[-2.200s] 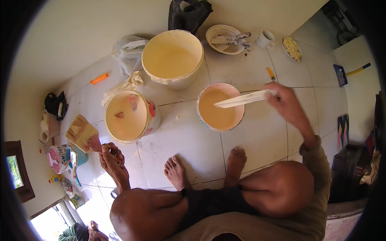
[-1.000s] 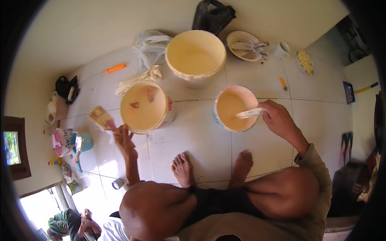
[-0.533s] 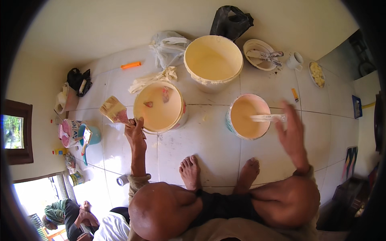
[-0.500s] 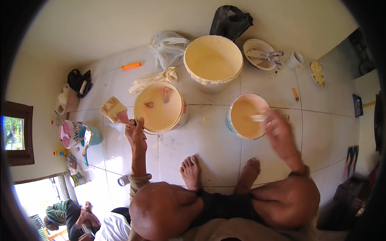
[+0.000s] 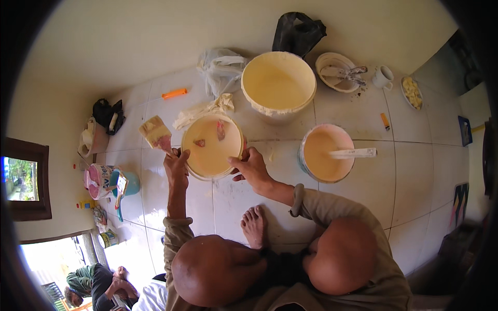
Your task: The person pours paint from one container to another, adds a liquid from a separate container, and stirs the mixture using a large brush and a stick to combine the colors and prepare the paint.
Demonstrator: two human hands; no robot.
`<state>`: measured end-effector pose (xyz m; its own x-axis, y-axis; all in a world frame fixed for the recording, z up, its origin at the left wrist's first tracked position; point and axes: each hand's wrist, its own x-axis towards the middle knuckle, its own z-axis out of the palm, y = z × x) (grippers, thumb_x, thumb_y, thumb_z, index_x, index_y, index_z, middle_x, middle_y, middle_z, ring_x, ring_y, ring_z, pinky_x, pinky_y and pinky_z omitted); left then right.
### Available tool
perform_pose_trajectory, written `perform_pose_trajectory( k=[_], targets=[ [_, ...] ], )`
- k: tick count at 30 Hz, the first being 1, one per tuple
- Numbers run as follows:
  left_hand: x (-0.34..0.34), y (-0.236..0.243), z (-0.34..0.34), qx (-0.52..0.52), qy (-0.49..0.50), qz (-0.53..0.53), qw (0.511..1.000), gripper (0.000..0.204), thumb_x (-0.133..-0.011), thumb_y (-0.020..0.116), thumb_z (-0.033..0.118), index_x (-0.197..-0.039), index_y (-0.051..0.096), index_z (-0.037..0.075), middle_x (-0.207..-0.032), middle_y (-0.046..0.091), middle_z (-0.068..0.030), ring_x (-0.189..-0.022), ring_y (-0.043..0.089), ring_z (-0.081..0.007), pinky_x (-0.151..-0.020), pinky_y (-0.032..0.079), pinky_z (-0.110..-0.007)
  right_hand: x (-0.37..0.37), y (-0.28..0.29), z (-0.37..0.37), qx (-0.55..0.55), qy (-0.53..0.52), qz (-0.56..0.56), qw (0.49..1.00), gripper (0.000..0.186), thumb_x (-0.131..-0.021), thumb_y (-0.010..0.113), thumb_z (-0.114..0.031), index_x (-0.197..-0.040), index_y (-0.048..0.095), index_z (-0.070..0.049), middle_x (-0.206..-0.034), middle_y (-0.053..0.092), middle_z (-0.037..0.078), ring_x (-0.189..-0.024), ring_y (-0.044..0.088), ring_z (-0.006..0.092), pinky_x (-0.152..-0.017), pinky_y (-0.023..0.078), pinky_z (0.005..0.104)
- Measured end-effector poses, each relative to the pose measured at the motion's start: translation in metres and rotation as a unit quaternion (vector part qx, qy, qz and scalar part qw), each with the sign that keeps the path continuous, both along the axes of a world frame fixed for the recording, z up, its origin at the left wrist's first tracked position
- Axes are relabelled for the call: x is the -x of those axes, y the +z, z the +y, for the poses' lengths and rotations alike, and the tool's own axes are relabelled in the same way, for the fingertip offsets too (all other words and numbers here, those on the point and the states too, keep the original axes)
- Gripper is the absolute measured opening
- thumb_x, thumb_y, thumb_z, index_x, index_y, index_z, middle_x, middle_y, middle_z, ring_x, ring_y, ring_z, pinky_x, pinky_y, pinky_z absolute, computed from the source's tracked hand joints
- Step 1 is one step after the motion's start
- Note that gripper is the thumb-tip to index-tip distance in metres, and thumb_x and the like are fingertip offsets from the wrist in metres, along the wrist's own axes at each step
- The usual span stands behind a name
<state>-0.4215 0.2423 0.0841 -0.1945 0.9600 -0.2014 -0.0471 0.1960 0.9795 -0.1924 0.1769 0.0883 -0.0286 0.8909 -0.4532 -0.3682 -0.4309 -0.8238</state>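
My left hand is closed around the handle of a wide paintbrush, its bristles coated in cream paint. The thumb of that hand also presses the left rim of a round bucket. On the opposite side, my right hand grips the bucket's rim, thumb on top. Cream paint lies inside, with two reddish patches showing. To the right stands a smaller bucket of darker cream liquid, a flat white stick leaning out over its rim.
Behind are a large cream bucket, a crumpled cloth, plastic bags and an orange handle. A bowl with scrapers, a white mug and a lighter lie far right. Another person sits lower left.
My right hand has let go of the white stick, leaving it in the smaller bucket, and moved left onto the other bucket's rim. The left hand still holds the paintbrush.
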Motion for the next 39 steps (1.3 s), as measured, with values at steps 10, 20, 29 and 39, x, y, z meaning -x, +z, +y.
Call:
perform_pose_trajectory(
  k=[10, 20, 29, 39],
  targets=[
    [-0.037, 0.062, -0.023, -0.033, -0.115, 0.045, 0.992, 0.017, -0.081, 0.066, 0.003, -0.095, 0.057, -0.002, -0.086, 0.066, -0.0096, -0.055, 0.054, -0.0084, -0.043, 0.039, -0.020, -0.046, 0.022, -0.050, 0.004, 0.004, 0.081, 0.997, 0.030, -0.093, 0.065, -0.016, -0.097, 0.041, 0.002, -0.089, 0.055, 0.013, -0.074, 0.068, 0.0211, -0.061, 0.062, 0.0329],
    [-0.104, 0.121, -0.057, 0.043, -0.182, 0.101, 0.977, 0.015, -0.079, 0.066, 0.002, -0.088, 0.054, 0.001, -0.086, 0.066, -0.0107, -0.066, 0.059, -0.0092, -0.054, 0.045, -0.021, -0.118, 0.059, -0.120, 0.048, 0.001, 0.235, 0.971, 0.030, -0.100, 0.055, -0.026, -0.103, 0.043, 0.001, -0.101, 0.055, 0.013, -0.091, 0.066, 0.0230, -0.075, 0.061, 0.0409],
    [-0.152, 0.146, -0.069, 0.039, -0.190, 0.107, 0.975, 0.021, -0.076, 0.068, -0.002, -0.080, 0.049, 0.004, -0.082, 0.062, -0.0091, -0.055, 0.050, -0.0072, -0.040, 0.035, -0.020, -0.148, 0.056, -0.140, 0.039, -0.031, 0.298, 0.953, 0.028, -0.100, 0.055, -0.024, -0.110, 0.047, 0.001, -0.101, 0.062, 0.013, -0.088, 0.069, 0.0227, -0.076, 0.060, 0.0394],
    [-0.175, 0.154, -0.067, 0.042, -0.219, 0.103, 0.969, 0.025, -0.075, 0.068, -0.005, -0.081, 0.046, 0.005, -0.085, 0.061, -0.0091, -0.071, 0.054, -0.0106, -0.064, 0.044, -0.024, -0.162, 0.043, -0.148, 0.033, -0.059, 0.360, 0.930, 0.025, -0.099, 0.056, -0.025, -0.111, 0.051, -0.004, -0.101, 0.064, 0.009, -0.089, 0.069, 0.0214, -0.076, 0.061, 0.0394]
  ],
)
